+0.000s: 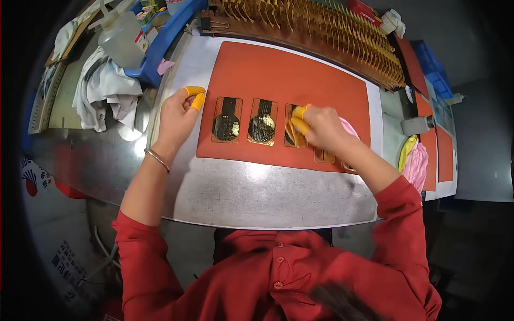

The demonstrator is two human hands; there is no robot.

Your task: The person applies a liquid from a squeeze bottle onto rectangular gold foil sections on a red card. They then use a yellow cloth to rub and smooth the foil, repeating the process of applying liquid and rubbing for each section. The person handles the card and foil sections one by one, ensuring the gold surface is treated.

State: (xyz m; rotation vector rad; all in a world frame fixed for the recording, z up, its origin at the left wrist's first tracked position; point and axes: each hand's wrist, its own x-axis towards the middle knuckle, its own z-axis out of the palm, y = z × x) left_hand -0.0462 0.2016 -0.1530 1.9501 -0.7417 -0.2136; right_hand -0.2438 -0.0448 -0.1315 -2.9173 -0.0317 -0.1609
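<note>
Five gold-and-black plates lie on the orange-red mat (pixel 284 69) in front of me, in a row running from the left part of the mat toward its lower right. The leftmost plate (pixel 227 119) is an upright rectangle with rounded corners: a shiny gold border with fine patterning, a dark vertical band in its upper half, and a large black disc below carrying a pale cream motif at its right. The second plate (pixel 262 122), just beside it, shows the same layout, with its pale motif higher on the disc and bright glints along the gold. The third plate (pixel 289 111) is partly hidden by my right hand (pixel 321 125); its dark upper band and gold edge show. The fourth plate (pixel 324 155) and fifth plate (pixel 348 167) peek out below my hand and wrist, mostly covered.

My right fingers, tipped with yellow covers (pixel 300 119), are drawn close together over the third plate; I cannot tell whether they grip it or only touch it. My left hand (pixel 179 115) is at the mat's left edge, fingers curled in; I cannot tell whether they pinch anything.
</note>
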